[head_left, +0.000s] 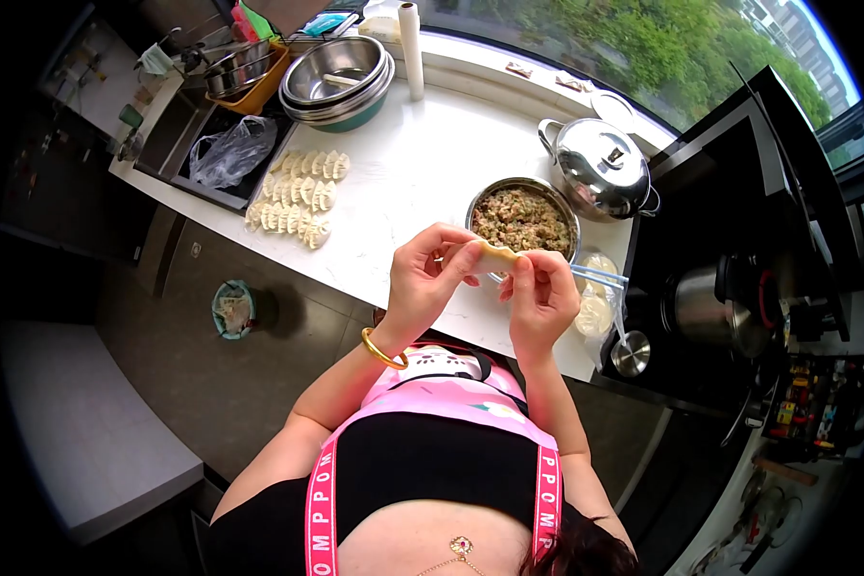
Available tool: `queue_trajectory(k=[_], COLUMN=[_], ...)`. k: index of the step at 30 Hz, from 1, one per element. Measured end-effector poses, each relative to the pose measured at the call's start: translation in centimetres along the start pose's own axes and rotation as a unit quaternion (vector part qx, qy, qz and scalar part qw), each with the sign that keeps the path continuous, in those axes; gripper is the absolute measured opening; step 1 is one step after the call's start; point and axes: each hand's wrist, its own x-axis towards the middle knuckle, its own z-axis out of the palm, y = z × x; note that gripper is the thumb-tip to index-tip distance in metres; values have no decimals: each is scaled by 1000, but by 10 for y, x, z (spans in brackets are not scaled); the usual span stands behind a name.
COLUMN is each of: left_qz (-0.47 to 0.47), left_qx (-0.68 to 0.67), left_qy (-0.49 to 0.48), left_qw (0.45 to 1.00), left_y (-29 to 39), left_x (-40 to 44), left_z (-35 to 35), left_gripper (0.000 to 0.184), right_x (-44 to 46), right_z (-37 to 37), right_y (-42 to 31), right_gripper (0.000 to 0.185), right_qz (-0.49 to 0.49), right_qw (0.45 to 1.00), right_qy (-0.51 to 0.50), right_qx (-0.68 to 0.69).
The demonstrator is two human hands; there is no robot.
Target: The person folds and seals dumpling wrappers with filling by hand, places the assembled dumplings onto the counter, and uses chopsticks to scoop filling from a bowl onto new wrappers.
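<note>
- Gripping pale, folded dough wrapper with left hand and right hand, above white, smooth bench's front edge.
- Probably sealing; calls for even pinching along rim.

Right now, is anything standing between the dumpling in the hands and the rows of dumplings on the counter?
Only the left hand, which pinches the held dumpling; beyond it, bare counter runs to the rows of dumplings, nothing else visible between.

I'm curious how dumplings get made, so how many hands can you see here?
2: the left hand and the right hand, both pinching the piece of dough between them, above the counter. No other hands show.
</note>
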Motion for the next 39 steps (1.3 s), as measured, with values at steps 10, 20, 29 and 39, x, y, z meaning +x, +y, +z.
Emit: queue_trajectory(k=[10, 20, 29, 39], left_qz=[6, 258, 163, 45], left_qx=[94, 360, 308, 155], left_qy=[10, 68, 3, 37], left_qw=[995, 894, 937, 986], left_y=[3, 1, 8, 8], left_x=[-1, 9, 5, 3], left_z=[2, 8, 3, -1], left_gripper=[8, 8, 9, 12], right_x=[2, 3, 9, 12], right_z=[1, 11, 3, 11], right_y=[1, 6, 3, -4], right_gripper=[10, 15, 7, 7], right_qz=[10, -199, -54, -41], right_qw=[998, 945, 981, 991], right_qy=[-37, 10, -60, -29], right_qx=[-52, -261, -174, -123])
